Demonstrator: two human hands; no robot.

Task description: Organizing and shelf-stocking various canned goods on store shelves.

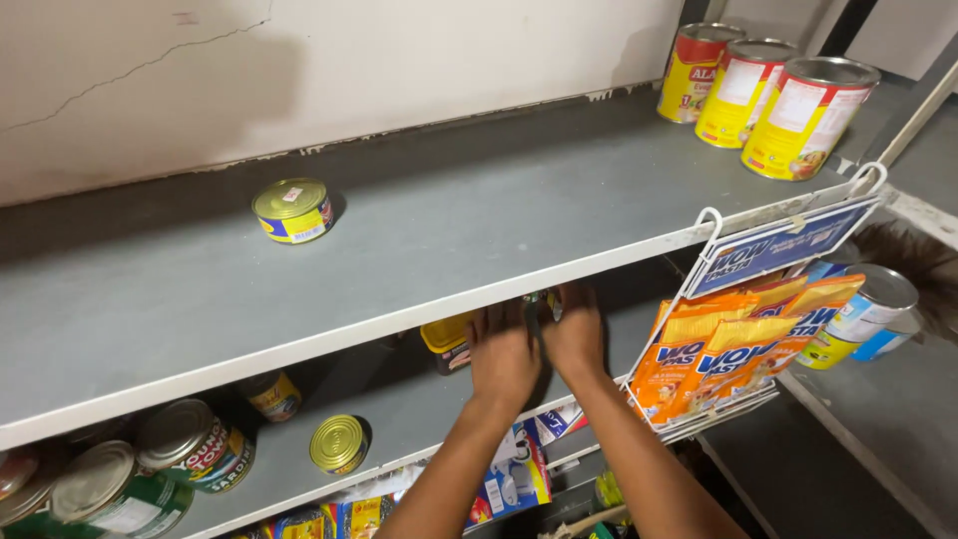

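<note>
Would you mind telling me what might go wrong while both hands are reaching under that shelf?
The left hand and right hand grip something the upper shelf edge largely hides, so it might catch there on the way out. The right forearm passes near the wire rack of orange packets; a nudge might shake some loose.

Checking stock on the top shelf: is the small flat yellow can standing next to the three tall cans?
No: the small flat can sits alone at the left of the top shelf, far from the three tall cans at the right end.
</note>
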